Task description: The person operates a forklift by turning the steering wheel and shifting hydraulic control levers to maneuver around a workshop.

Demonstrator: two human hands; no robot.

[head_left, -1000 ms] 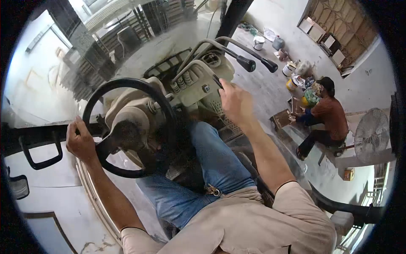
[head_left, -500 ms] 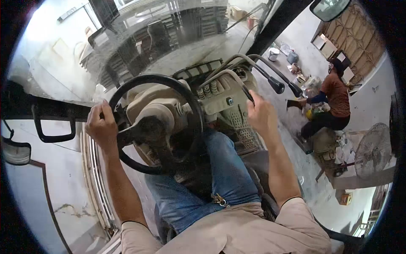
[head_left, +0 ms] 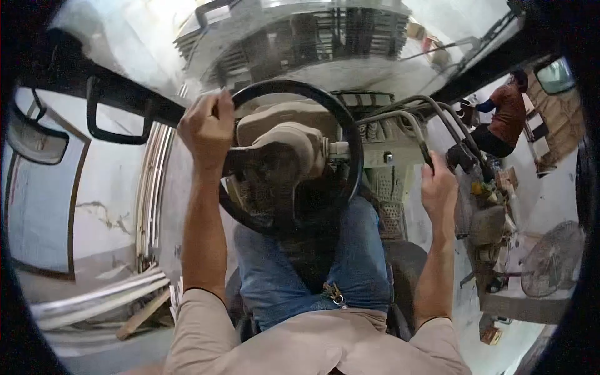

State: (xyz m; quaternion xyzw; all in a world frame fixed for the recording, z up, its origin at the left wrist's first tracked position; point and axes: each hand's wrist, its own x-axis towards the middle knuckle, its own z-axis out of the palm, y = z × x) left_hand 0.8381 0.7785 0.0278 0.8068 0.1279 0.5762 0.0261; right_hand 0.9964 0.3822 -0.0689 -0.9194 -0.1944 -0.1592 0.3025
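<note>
My left hand [head_left: 209, 125] is closed at the upper left of the black steering wheel [head_left: 355, 150], fingers curled at its rim. My right hand [head_left: 440, 187] is wrapped round the dark grip of a bent metal lever [head_left: 414, 128], to the right of the wheel. Beyond that lever, more curved levers [head_left: 451, 119] rise close to my right hand. Between wheel and levers lies a pale console [head_left: 375, 153], with a perforated plate [head_left: 392, 194] below it. My palms and the grip's lower part are hidden.
A co-worker in a rust-coloured shirt [head_left: 509, 115] sits low outside, at the upper right. Below stands a fan [head_left: 550, 259]. Mirrors [head_left: 47, 140] and a black handle [head_left: 119, 134] are at left, near long pale strips [head_left: 100, 300]. Slatted stacks [head_left: 312, 40] stand ahead beyond the windshield.
My view has turned, so the wheel and levers sit further right in it and the co-worker higher. My left hand is higher relative to the wheel. My right hand stays on the lever.
</note>
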